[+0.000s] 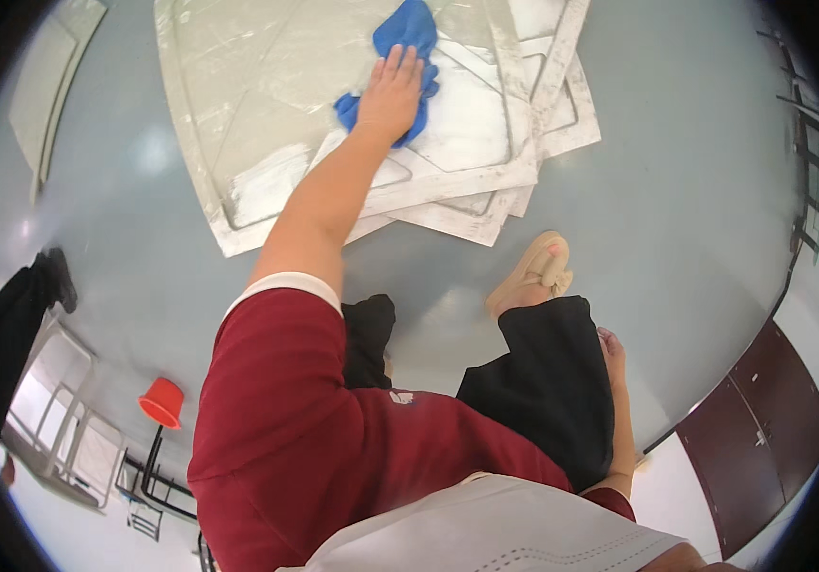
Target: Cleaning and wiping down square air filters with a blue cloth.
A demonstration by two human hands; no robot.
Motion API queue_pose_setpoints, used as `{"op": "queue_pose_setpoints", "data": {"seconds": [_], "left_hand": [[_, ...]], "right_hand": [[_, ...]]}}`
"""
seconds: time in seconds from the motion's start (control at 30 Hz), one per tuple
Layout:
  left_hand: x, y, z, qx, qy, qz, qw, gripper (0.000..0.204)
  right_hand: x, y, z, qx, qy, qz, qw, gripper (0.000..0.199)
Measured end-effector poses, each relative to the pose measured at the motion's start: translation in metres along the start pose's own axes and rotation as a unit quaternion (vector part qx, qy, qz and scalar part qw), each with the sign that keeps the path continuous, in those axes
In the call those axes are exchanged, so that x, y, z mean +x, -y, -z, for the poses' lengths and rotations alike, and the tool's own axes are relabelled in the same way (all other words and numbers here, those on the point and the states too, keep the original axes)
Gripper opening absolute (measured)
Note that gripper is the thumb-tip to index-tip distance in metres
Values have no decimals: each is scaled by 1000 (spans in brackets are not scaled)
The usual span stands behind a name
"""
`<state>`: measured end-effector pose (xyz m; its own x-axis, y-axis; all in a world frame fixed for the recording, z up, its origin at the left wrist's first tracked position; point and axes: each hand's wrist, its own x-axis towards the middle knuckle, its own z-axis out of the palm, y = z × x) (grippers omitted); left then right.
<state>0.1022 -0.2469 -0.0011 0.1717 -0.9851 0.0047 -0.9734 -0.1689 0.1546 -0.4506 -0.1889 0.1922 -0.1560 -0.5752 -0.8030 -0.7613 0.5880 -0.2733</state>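
My left hand [392,95] lies flat with its fingers stretched out on a crumpled blue cloth [406,27], pressing it to the top panel. That large pale panel [266,86] has a raised rim and a grooved border; its left part looks greyish and filmy, while white patches show at the right and near the lower edge. More white panels [467,217] lie beneath, turned at different angles. My right hand [610,353] rests beside my right knee, its fingers curled and partly hidden by the black trouser leg [552,381]; whether it holds anything does not show.
Grey floor [667,219] surrounds the stack. My sandalled foot [532,272] stands close to its near edge. Another pale panel [47,86] is at the far left, near a person's black-clad leg [11,324]. A red bucket [162,402] is at lower left; a brown cabinet [757,439] stands at right.
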Motion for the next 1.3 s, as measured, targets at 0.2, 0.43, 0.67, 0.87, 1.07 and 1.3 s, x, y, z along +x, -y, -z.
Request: {"op": "queue_pose_setpoints", "data": {"seconds": [0.2, 0.43, 0.67, 0.87, 1.07, 1.3], "left_hand": [[-93, 102, 13, -7, -15, 69, 997, 44], [-230, 207, 40, 62, 33, 180, 981, 44], [-290, 264, 62, 52, 23, 462, 885, 37], [-283, 295, 95, 70, -190, 358, 911, 34], [-214, 223, 17, 78, -150, 304, 938, 38], [-303, 246, 70, -12, -35, 493, 869, 38]], "right_hand": [[7, 26, -2, -87, -12, 37, 995, 33], [19, 64, 2, -207, -23, 85, 974, 31], [17, 84, 4, -199, -28, 145, 969, 31], [28, 47, 5, -256, 3, 178, 950, 30], [7, 69, 5, -206, -13, 101, 973, 33], [19, 24, 11, -217, 17, 129, 967, 34]]}}
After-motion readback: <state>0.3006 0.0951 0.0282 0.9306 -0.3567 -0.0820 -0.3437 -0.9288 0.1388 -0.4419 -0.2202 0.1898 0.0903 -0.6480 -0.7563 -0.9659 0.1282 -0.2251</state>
